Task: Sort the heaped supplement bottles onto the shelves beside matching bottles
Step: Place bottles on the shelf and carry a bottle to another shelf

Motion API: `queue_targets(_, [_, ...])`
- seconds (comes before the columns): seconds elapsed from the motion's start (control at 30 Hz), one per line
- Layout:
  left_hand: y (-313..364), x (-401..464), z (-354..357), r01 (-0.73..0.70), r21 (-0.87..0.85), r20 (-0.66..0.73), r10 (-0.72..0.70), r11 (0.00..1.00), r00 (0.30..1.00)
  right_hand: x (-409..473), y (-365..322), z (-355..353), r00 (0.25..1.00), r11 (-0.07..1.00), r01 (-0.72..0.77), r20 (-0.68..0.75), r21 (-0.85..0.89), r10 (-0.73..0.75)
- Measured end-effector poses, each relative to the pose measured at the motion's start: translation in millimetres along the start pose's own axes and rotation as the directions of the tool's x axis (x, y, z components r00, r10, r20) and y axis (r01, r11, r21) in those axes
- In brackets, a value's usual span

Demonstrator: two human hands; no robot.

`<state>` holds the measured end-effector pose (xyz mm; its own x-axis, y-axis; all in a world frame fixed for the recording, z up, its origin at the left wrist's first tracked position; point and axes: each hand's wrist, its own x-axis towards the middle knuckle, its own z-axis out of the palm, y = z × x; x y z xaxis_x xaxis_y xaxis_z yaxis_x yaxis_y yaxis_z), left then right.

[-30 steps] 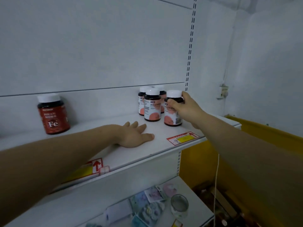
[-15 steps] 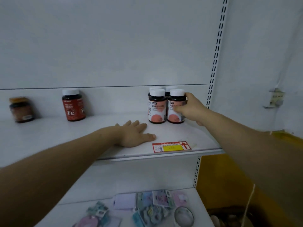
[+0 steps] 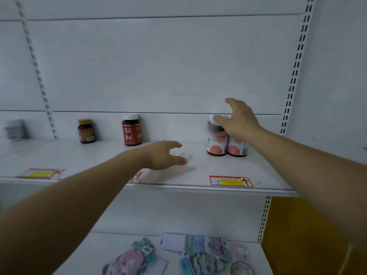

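Note:
A cluster of dark bottles with pink-spot labels and white caps (image 3: pixel 217 144) stands at the right of the white shelf (image 3: pixel 198 167). My right hand (image 3: pixel 238 120) hovers just above their caps with fingers spread, holding nothing. My left hand (image 3: pixel 164 155) is raised a little over the shelf's middle, fingers loose and empty. Further left stand a red-labelled "Fe" bottle (image 3: pixel 131 130) and a brown bottle with an orange cap (image 3: pixel 86 131).
Price tags lie along the shelf's front edge: a red and yellow price tag (image 3: pixel 231 181) at the right and a yellow tag (image 3: pixel 39 173) at the left. The lower shelf holds small colourful packets (image 3: pixel 198 253). A yellow panel (image 3: pixel 301 231) stands at the lower right. Slotted uprights frame the bay.
My right hand has let go of the pink-spot bottle and lifted above the caps. My left hand has risen off the shelf. The view has swung left, showing more of the shelf.

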<state>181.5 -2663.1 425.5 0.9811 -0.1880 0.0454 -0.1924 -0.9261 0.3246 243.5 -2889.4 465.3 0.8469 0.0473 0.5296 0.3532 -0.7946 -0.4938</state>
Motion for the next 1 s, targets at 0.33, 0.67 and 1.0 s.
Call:
queue_targets(0.33, [-199.7, -205.8, -70.8, 0.313, -0.009, -0.229, -0.307, 0.950, 0.924, -60.2, -296.3, 169.1, 0.789, 0.916, 0.399, 0.489, 0.054, -0.372])
queue_targets(0.67, [-426.6, -420.8, -108.4, 0.700, -0.063, -0.213, -0.694, 0.712, 0.687, -181.5, -585.8, 341.8, 0.452, 0.722, 0.610, 0.604, 0.327, -0.656])
queue_targets(1.0, [-660.6, -495.5, -128.0, 0.843, -0.136, -0.195, -0.849, 0.520, 0.492, -212.3, -776.7, 542.4, 0.255, 0.585, 0.719, 0.641, 0.375, -0.724])
